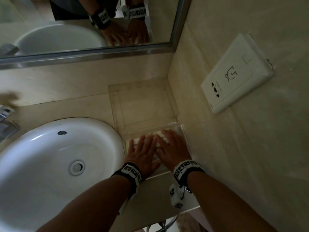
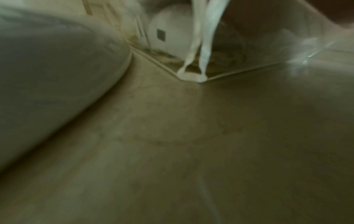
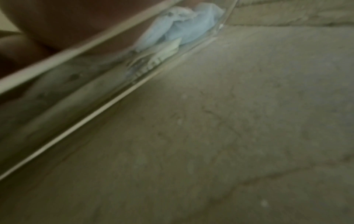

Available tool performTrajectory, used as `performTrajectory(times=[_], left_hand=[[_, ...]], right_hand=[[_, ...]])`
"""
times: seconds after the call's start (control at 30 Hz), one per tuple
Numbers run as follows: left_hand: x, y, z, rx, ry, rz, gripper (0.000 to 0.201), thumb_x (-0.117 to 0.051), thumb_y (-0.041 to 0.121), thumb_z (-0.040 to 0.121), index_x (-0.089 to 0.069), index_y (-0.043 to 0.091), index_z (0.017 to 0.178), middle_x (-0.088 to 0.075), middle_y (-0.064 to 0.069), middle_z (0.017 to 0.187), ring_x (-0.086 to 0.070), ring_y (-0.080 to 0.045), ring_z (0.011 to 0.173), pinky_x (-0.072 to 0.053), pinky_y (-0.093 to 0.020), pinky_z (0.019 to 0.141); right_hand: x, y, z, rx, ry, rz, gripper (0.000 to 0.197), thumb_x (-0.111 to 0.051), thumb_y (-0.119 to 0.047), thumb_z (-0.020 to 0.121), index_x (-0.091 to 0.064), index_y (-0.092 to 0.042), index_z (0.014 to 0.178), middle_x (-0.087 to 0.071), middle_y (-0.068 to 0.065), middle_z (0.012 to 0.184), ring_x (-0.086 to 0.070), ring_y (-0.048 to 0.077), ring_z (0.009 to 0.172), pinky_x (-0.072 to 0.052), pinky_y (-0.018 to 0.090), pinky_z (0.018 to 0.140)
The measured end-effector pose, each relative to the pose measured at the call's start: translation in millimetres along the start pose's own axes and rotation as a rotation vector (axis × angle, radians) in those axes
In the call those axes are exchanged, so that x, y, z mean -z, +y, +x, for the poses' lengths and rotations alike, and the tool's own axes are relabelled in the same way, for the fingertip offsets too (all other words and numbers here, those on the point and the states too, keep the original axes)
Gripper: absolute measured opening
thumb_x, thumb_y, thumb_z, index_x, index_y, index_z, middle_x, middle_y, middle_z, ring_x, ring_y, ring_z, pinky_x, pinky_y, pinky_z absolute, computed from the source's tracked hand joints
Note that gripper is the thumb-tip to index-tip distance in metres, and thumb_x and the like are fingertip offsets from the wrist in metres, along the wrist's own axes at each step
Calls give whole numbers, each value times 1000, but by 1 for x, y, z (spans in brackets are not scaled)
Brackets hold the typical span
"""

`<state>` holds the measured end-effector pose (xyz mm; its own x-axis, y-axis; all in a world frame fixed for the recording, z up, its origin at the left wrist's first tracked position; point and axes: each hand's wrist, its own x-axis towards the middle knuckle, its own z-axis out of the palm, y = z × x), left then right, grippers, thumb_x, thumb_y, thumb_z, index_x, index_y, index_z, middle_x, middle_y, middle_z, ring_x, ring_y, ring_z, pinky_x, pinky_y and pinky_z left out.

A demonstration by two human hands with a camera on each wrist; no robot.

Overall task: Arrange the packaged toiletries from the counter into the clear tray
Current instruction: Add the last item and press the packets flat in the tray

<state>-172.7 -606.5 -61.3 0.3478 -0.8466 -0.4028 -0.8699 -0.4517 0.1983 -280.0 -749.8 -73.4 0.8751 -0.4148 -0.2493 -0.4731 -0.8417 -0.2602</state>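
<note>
- Tap (image 1: 6, 121): at the head view's 9 o'clock edge, metal, only partly in frame and blurred.
- Basin (image 1: 50, 158): white and round, sunk in the counter (image 1: 80, 104) at 8 o'clock, with a drain (image 1: 77, 167) in its bowl and an overflow hole (image 1: 62, 132) at 12 o'clock of the bowl.
- Mirror (image 1: 83, 22): at 11 o'clock, steel-framed, reflecting the basin and both hands.
- Left hand (image 1: 143, 152): flat, fingers straight and spread, palm down on the white packets (image 1: 161, 133) in the tray (image 1: 184, 139). It grips nothing. A black wristband with square black-and-white markers sits on the wrist.
- Tray: clear plastic, on the counter at the basin's 3 o'clock, close against the right wall. Its rim touches or nearly touches a second clear tray (image 1: 143, 101) at its 12 o'clock, which sits in the corner.
- Packets: white, lying inside the tray under both hands; only their far ends show. No print can be read in the head view. In the right wrist view a pale blue wrapper (image 3: 184, 27) and a packet with dark lettering (image 3: 151, 63) show through the tray wall; the lettering is too blurred to read.
- Right hand (image 1: 170, 148): flat, fingers straight, palm down on the packets, just beside the left hand, thumbs nearly touching. It holds nothing.
- Socket plate (image 1: 237, 72): white, on the wall at 2 o'clock, with a shaver symbol, three dark holes and small print too fine to read.
</note>
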Motion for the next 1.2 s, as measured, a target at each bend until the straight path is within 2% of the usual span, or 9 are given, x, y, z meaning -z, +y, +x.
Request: performTrajectory(times=[0.23, 0.4, 0.57, 0.63, 0.77, 0.83, 0.9, 1.07, 1.2], left_hand=[[-4, -1, 1, -6, 33, 0, 85, -15, 72, 89, 4, 22, 155, 9, 1, 163, 7, -26, 150, 3, -58, 117], [2, -2, -1, -8, -3, 1, 82, -13, 71, 89, 13, 26, 154, 19, 4, 162, 17, -23, 149, 8, -54, 118], [22, -22, -12, -3, -15, 8, 82, -10, 70, 88, 1, 25, 155, 10, 2, 163, 12, -24, 150, -1, -48, 121], [33, -34, -20, 38, -2, 22, 86, -5, 70, 84, -2, 23, 156, 7, 1, 164, 8, -24, 150, -6, -45, 122], [63, -58, -36, 164, 42, -45, 69, -34, 55, 95, -19, 21, 153, -18, -4, 160, -16, -27, 146, -26, -42, 116], [72, -70, -41, 225, 24, -68, 60, -41, 48, 95, -30, 20, 147, -36, -6, 149, -35, -28, 134, -40, -42, 105], [76, -79, -44, 270, -11, -64, 56, -41, 47, 94, -37, 19, 142, -46, -7, 139, -44, -27, 125, -46, -41, 98], [80, -77, -44, 263, -149, -61, 51, -39, 46, 97, -40, 17, 140, -57, -7, 134, -56, -27, 119, -46, -35, 95], [73, -71, -43, 297, -146, -112, 54, -49, 48, 93, -39, 17, 136, -62, -8, 123, -61, -28, 110, -49, -35, 85]], right_hand=[[-4, 1, 0, -1, 44, -42, 59, -25, -55, 94, -22, -40, 151, -17, -3, 162, -9, 23, 150, -14, 47, 119], [4, -2, -1, 4, 12, -37, 60, -27, -56, 94, -26, -38, 151, -20, -1, 162, -13, 25, 148, -21, 49, 118], [23, -8, -5, -26, -55, -61, 63, -35, -59, 94, -16, -43, 152, -1, -1, 164, -3, 26, 149, -13, 45, 121], [31, -13, -11, -57, -18, -41, 63, -37, -60, 91, -22, -43, 150, -10, 0, 163, -11, 25, 148, -20, 46, 119], [37, -20, -32, -177, 194, 46, 32, -49, -45, 84, -61, -31, 110, -59, 0, 120, -55, 23, 111, -48, 39, 91], [44, -23, -46, -293, 192, 116, 13, -47, -39, 87, -55, -30, 85, -60, -4, 90, -58, 21, 86, -49, 35, 77], [49, -24, -53, -354, 125, 131, 19, -41, -40, 92, -46, -29, 78, -56, -6, 76, -58, 21, 75, -46, 32, 70], [43, -16, -55, -422, -104, 44, 30, -42, -47, 92, -56, -34, 116, -69, 1, 108, -65, 24, 99, -46, 31, 80], [33, -12, -56, -505, -211, 45, 26, -44, -36, 91, -60, -25, 109, -69, 5, 108, -66, 26, 97, -48, 31, 79]])
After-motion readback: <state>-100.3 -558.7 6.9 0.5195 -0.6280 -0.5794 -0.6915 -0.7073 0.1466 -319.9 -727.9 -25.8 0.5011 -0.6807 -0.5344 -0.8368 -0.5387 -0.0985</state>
